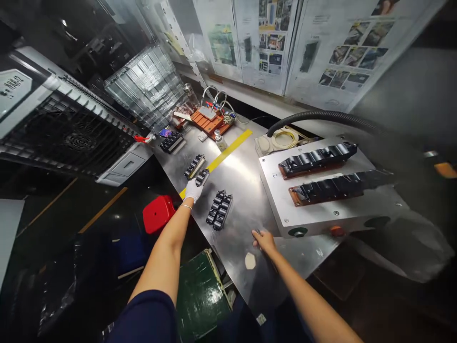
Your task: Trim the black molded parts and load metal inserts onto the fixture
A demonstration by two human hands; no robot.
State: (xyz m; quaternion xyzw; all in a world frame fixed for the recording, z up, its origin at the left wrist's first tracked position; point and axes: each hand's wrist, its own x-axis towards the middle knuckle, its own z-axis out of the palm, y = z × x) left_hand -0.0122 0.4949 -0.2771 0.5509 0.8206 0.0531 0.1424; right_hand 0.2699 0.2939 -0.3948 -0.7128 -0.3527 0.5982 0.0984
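My left hand (193,191), in a white glove, reaches over the left edge of the metal table and grips the near end of a black moulded part (203,177). Right beside that part lies another black part (194,166) with a ridged top. Closer to me a pair of black moulded parts (219,209) rests side by side on the metal. My right hand (264,241) is bare and low over the table, its fingers curled together. Whatever is between those fingers is too small to make out. A pale, roughly six-sided piece (250,260) lies near it.
At right, a grey fixture box (278,190) carries two long black parts (317,159) on brown bases. A yellow tape strip (230,150) crosses the table (246,190). Behind stand an orange-brown fixture (209,125) and clear trays (146,85). A red stool (159,214) is at left.
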